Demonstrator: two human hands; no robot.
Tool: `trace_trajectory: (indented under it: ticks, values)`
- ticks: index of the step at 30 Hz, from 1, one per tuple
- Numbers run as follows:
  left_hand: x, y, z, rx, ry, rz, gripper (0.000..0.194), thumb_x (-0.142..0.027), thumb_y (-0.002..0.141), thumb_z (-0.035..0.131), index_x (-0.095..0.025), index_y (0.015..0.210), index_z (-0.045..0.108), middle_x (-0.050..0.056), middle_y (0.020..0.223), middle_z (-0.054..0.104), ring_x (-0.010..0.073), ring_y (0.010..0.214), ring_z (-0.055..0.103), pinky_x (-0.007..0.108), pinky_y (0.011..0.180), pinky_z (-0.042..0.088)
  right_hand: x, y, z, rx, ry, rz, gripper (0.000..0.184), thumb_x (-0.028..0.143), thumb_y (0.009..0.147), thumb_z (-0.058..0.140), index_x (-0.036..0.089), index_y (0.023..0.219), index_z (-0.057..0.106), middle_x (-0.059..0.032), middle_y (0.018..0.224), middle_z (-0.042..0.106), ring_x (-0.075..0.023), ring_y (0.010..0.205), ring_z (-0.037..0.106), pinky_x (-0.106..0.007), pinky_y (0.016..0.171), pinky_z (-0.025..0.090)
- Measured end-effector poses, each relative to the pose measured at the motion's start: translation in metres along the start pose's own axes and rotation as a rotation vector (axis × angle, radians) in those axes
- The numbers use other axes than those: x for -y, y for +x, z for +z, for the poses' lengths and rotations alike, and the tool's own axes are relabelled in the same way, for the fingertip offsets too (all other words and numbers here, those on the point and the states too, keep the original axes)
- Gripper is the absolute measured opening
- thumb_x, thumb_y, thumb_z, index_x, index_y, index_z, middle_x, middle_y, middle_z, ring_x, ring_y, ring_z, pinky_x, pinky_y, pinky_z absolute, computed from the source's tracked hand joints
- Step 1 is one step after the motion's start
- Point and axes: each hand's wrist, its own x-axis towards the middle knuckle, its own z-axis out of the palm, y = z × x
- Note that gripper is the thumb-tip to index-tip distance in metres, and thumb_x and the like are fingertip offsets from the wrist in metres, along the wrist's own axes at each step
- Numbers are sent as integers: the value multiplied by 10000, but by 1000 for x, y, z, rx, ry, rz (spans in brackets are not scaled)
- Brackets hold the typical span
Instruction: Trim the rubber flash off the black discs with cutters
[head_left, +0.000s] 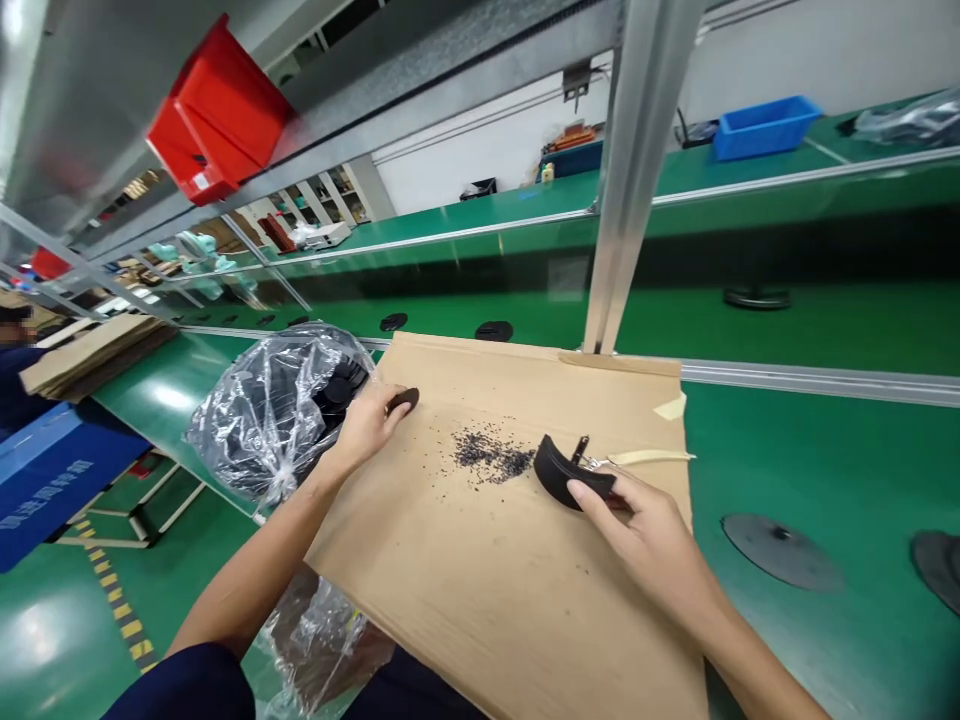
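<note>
My left hand (369, 420) is closed on a small black rounded part (405, 400), at the left side of a brown cardboard sheet (480, 580). Just beside that hand lies a clear plastic bag (259, 410) with black parts inside. In my right hand (637, 515) is a curved black plastic piece (566, 472), gripped at its right end between thumb and fingers. A scattered heap of tiny black bits (487, 455) lies on the cardboard to the left of this piece. Behind it, a small black tool-like thing (580, 449) shows in part.
A metal post (630, 180) rises behind the cardboard. Black discs (780, 550) are set along the green bench (825, 450). Overhead hangs a red bin (221, 115); a blue bin (765, 128) stands at the back. A person (22, 370) is at the far left.
</note>
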Motion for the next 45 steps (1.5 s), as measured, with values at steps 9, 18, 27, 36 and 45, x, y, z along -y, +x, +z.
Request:
trace_trajectory:
  ticks: [9,18,27,36,45]
  values:
    - [-122,-33,18,168,-1120,243,355,-314,955,637,-219,1279,526,39,939,676,129,815,679,206,699,560,13,-6,-2,172,-21,-42,283,425,974,552,205,839,668,-27,728,642,-191,702,590,-298,636,492]
    - [-133,-50,47,-37,-929,320,136,-237,914,678,-196,1039,644,43,956,686,149,882,662,275,812,572,12,-9,2,247,-55,-85,333,452,988,548,208,781,642,-29,763,630,-185,734,579,-295,667,481]
    - [-127,-54,48,-14,-889,477,272,-192,936,651,-210,1208,650,69,1090,732,163,979,687,295,875,575,13,-10,4,276,-25,-31,357,480,993,535,206,799,657,-33,777,641,-189,757,584,-302,691,491]
    - [-128,-52,54,-55,-799,597,281,-198,958,625,-216,1238,629,47,955,725,148,833,657,286,764,559,14,-10,5,264,-46,-19,386,502,1000,518,204,799,660,-27,739,616,-179,707,557,-297,646,475]
    - [-129,-53,53,1,-935,556,350,-348,968,626,-170,1268,609,74,986,675,162,880,648,295,778,572,20,-10,3,218,-70,-257,209,312,1027,527,206,921,674,-36,818,640,-169,757,605,-290,666,485]
